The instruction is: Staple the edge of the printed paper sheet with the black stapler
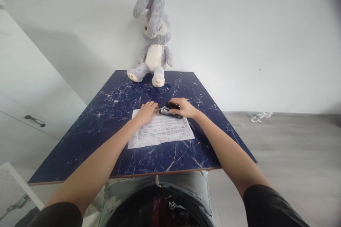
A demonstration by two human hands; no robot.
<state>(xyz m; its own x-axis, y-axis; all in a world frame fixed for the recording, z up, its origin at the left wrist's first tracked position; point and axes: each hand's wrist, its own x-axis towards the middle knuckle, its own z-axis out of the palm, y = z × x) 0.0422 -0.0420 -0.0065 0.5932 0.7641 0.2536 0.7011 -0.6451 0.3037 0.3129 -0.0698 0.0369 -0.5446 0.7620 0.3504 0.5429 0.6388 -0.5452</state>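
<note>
Stapling step in hand, judged from the layout: right hand [183, 108] wrapped over a black stapler [170, 111], fingers clenched on its top, stapler sat at the far edge of the printed sheets [160, 129]. Left hand [146, 112] laid flat on the far-left part of the same sheets, fingers together, pinning the paper, gripping nothing. Stapler mouth pointed toward left hand; couldn't tell whether paper edge was actually inside the throat, too small and partly covered by fingers. Sheets lay roughly mid-bench on the dark blue marbled bench [87, 138], slightly skewed, near edge well clear of the bench front. Plush rabbit [153, 42] sat at the far edge against the wall, well apart from the work. Plastic bottle [261, 116] on the floor to the right, cabinet handle [34, 121] off left. Next move, as a judgement: needed paper corner seated square in the throat, left hand holding the stack aligned and clear of the mouth, then a firm straight press down from the right. Risk: sheets fanning or a skewed staple if the stack slipped
</note>
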